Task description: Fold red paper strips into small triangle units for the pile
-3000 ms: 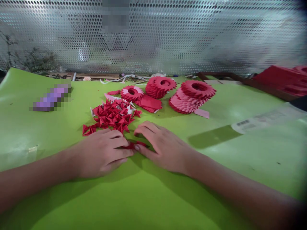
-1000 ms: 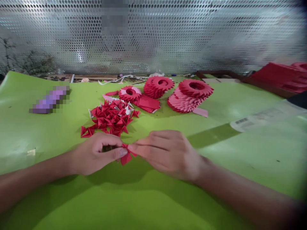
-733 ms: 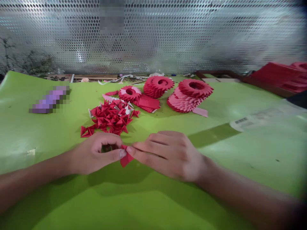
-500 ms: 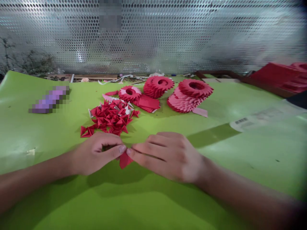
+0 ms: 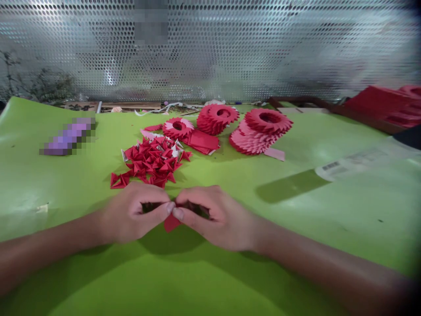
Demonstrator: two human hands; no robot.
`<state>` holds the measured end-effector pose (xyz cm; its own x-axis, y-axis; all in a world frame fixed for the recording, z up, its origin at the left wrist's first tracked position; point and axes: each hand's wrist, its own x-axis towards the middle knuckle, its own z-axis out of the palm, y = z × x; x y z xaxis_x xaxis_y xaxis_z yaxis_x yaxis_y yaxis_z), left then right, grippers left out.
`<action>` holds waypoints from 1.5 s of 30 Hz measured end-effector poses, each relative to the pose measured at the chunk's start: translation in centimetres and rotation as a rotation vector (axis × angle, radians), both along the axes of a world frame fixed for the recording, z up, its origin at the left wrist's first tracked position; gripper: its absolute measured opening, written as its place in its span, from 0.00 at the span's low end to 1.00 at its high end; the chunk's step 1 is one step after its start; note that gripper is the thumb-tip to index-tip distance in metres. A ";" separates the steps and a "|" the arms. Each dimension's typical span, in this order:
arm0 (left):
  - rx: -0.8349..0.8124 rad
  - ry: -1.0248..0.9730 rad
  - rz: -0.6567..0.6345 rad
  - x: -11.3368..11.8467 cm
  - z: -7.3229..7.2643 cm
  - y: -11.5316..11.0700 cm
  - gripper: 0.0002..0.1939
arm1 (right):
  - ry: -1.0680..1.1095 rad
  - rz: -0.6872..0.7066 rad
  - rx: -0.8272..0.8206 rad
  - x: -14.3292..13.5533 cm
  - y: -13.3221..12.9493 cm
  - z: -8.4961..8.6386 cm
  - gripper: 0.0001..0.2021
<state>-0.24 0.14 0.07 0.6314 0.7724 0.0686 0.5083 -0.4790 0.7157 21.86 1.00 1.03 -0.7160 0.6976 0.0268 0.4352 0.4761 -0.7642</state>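
A small piece of red paper (image 5: 171, 224) is pinched between both hands above the green table. My left hand (image 5: 136, 213) grips its left side between thumb and curled fingers. From the right, my right hand (image 5: 215, 217) pinches it as well, thumb tip almost against the left thumb. The fingers hide most of the paper, so its folds cannot be made out. Just beyond the left hand lies a heap of folded red paper triangles (image 5: 153, 160), a few with white showing.
Behind the heap stand a small red-and-pink paper ring (image 5: 178, 127), a red ring stack (image 5: 217, 119), a taller pink-and-red stack (image 5: 259, 131) and flat red paper (image 5: 202, 141). A purple blurred object (image 5: 69, 137) is left; a clear plastic sleeve (image 5: 358, 159) lies right.
My right hand's fingers have curled inward, from extended over the paper to a rounded pinch with the thumb in front. The left hand has hardly moved.
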 end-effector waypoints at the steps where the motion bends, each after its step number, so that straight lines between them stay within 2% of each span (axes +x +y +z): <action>1: 0.000 0.015 0.005 0.0 0.0 0.0 0.22 | -0.003 -0.002 -0.013 0.0 0.0 0.0 0.14; 15: 0.072 -0.022 0.008 0.2 0.2 -0.3 0.22 | 0.074 0.008 -0.037 0.1 0.2 -0.4 0.13; 26: 0.116 -0.045 -0.008 0.0 0.1 -0.4 0.21 | 0.059 0.046 0.144 0.3 0.4 -0.5 0.12; 34: 0.185 -0.178 0.035 -0.1 0.3 -0.5 0.19 | 0.089 0.037 0.081 0.9 0.8 -0.3 0.14; 37: 0.193 -0.230 0.068 -0.2 0.3 -0.5 0.19 | 0.130 -0.007 0.040 1.1 1.0 -0.3 0.12; 42: 0.179 -0.125 0.024 -0.3 0.3 -0.3 0.20 | 0.192 -0.014 -0.171 0.9 0.8 -0.5 0.12; 45: 0.197 -0.055 -0.024 -0.1 0.3 -0.3 0.21 | 0.128 -0.035 -0.137 0.5 0.4 -0.4 0.12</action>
